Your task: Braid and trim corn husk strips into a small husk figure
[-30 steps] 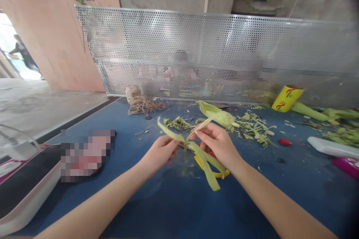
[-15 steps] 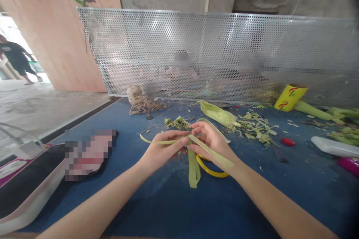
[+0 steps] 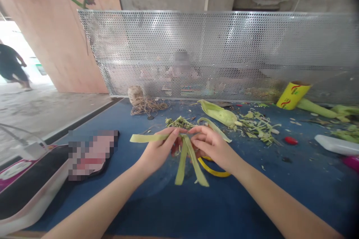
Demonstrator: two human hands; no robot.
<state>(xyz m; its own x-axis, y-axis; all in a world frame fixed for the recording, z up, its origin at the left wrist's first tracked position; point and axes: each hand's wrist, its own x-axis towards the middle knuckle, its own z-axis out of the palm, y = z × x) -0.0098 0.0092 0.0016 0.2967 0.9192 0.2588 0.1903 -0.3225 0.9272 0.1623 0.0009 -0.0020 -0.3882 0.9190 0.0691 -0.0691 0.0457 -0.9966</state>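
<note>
Pale green corn husk strips (image 3: 182, 162) meet between my hands; two hang down over the blue table, and another reaches left across my left hand. My left hand (image 3: 158, 151) is closed, its thumb and forefinger pinching the strips where they join. From the right, my right hand (image 3: 211, 143) brings bent, closed fingers to the same joint; its fingertips are partly hidden. Below it lies a yellow ring (image 3: 215, 173), partly covered by the hand. Just behind are a curled husk piece (image 3: 217, 129) and a small heap of green shreds (image 3: 179, 122).
A whole husk (image 3: 220, 114) and husk scraps (image 3: 259, 127) lie behind my right hand. Twine (image 3: 148, 105), a yellow roll (image 3: 293, 95) and a perforated metal screen (image 3: 168, 44) stand at the back. A phone (image 3: 95, 153) lies left; a red object (image 3: 291, 140) lies right.
The strip that lay over my right wrist now hangs down beside the other one. The left strip has swung forward across my left hand. A person at far left has walked further left.
</note>
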